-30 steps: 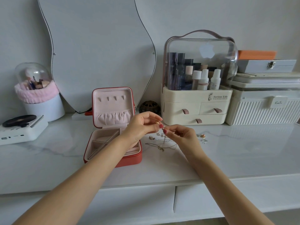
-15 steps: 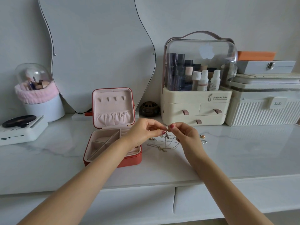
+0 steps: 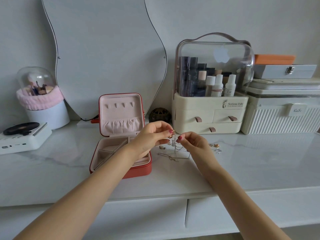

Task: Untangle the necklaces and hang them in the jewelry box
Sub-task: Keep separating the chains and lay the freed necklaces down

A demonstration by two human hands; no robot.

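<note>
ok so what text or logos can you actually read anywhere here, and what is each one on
"Serious Life": on the cream cosmetics organizer, beside a small figure logo; the smaller line under it is too small to read.
Handwritten tag, perhaps "KaSi", not certain: on the ribbed white box.
Apple logo, no words: on the organizer's clear cover.
Bottle labels inside: too small to read.

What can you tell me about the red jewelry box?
The jewelry box is square with rounded corners, red outside and pale pink and soft-looking inside. It sits open on the white table, lid upright. The lid has four small hooks, all bare, above a gathered pocket. The base has dividers forming compartments. The left hand's forearm reaches over its right side; whether it touches is unclear.
</note>
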